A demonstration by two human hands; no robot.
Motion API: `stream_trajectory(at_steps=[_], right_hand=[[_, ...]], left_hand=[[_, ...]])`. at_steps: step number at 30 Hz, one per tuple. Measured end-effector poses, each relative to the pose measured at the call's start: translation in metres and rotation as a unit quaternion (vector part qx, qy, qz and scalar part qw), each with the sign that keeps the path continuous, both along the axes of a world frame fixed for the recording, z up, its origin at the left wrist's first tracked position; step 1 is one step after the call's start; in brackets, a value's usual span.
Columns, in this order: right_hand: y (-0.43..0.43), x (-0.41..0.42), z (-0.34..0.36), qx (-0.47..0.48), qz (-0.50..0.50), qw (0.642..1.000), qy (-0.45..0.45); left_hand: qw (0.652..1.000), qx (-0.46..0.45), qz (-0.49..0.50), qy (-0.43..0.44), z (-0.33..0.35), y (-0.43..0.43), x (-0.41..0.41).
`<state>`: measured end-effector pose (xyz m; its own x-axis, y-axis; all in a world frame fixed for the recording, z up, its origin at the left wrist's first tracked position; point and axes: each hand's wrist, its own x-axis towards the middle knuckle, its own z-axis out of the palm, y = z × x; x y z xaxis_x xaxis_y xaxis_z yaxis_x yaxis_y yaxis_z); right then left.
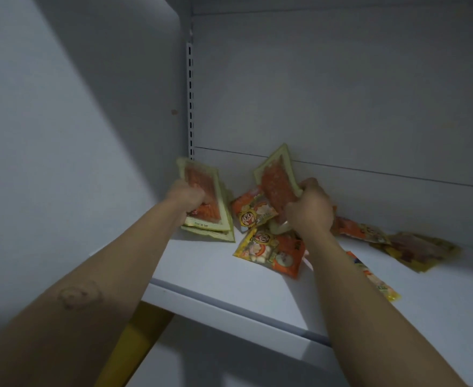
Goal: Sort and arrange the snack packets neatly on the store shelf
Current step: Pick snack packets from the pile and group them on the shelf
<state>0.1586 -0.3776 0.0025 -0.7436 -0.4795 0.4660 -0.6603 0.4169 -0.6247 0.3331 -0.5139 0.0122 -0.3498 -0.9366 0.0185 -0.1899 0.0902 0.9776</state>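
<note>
Outstretched forearms [95,272], hands [186,195] [309,210] seemingly tight on packets [206,188] [275,181]

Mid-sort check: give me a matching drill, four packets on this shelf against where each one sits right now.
Things
1. stack of green-edged packets with orange contents
2. single green-edged packet with orange contents
3. yellow-and-orange cartoon-face packet
4. yellow packet with brown contents

Places
A. lying far right on the white shelf
B. raised in the right hand
C. gripped by the left hand, near the side wall
D. lying flat between the forearms

Pairs: 1-C, 2-B, 3-D, 4-A
</note>
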Motion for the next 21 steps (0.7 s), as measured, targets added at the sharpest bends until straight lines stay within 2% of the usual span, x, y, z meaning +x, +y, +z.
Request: stream_trajectory(at_steps=[3,5,9,13,15,18,21], right_hand=[[0.011,-0.001,0.01,-0.073,-0.02,0.997,-0.034],[0.014,0.001,0.018,-0.117,-0.014,0.99,-0.08],[0.02,0.009,0.028,-0.206,0.042,0.959,-0.188],[0.044,0.007,0.04,-0.274,0.111,0.899,-0.323],[0.062,0.001,0.046,-0.284,0.149,0.871,-0.372],[0.086,-0.005,0.051,-0.259,0.186,0.851,-0.418],[0.108,-0.008,0.048,-0.242,0.167,0.873,-0.39]], left_hand=[[0.988,-0.068,0.072,0.121,0.013,0.01,0.011],[0.98,-0.084,0.083,0.161,0.026,0.016,0.017],[0.979,-0.077,0.049,0.185,0.035,0.035,0.019],[0.98,-0.079,0.041,0.179,0.028,0.052,0.006],[0.979,-0.059,0.041,0.192,0.027,0.062,-0.004],[0.977,-0.017,-0.022,0.212,0.028,0.086,-0.029],[0.97,0.024,-0.101,0.221,0.028,0.12,-0.062]])
